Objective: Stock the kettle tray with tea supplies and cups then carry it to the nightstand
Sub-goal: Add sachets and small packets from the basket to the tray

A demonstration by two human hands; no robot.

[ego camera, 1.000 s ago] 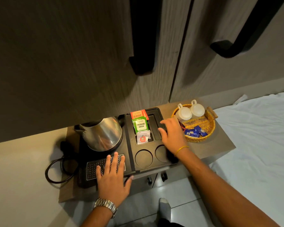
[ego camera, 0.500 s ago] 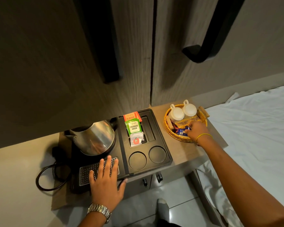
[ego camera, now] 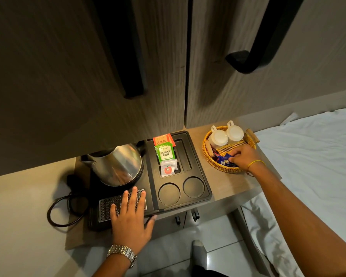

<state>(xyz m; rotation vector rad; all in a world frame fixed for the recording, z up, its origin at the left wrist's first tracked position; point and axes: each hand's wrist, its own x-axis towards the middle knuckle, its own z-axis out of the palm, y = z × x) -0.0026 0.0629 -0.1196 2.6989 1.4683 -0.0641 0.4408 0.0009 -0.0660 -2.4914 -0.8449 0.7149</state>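
A black kettle tray (ego camera: pixel 205 177) lies on a wooden shelf with a steel kettle (ego camera: pixel 118 164) at its left. Tea sachets stand in its slots: a red one (ego camera: pixel 161 140), a green one (ego camera: pixel 165 153), a white one (ego camera: pixel 167 169). Two round cup wells (ego camera: pixel 181 191) hold nothing. My left hand (ego camera: pixel 131 218) rests flat on the tray's perforated grille, fingers spread. To the right, a wicker basket (ego camera: pixel 207 156) holds two upturned white cups (ego camera: pixel 226 135) and blue sachets (ego camera: pixel 225 159). My right hand (ego camera: pixel 243 157) is inside the basket, fingers pinched on a blue sachet.
Dark wardrobe doors with black handles (ego camera: pixel 246 60) rise right behind the shelf. A black power cord (ego camera: pixel 62 210) loops left of the tray. A bed with white sheets (ego camera: pixel 312 156) lies to the right. My foot (ego camera: pixel 198 248) shows on the tiled floor below.
My right hand left the tray's right side, moved into the wicker basket and closed on the blue sachets. My left hand stayed on the grille.
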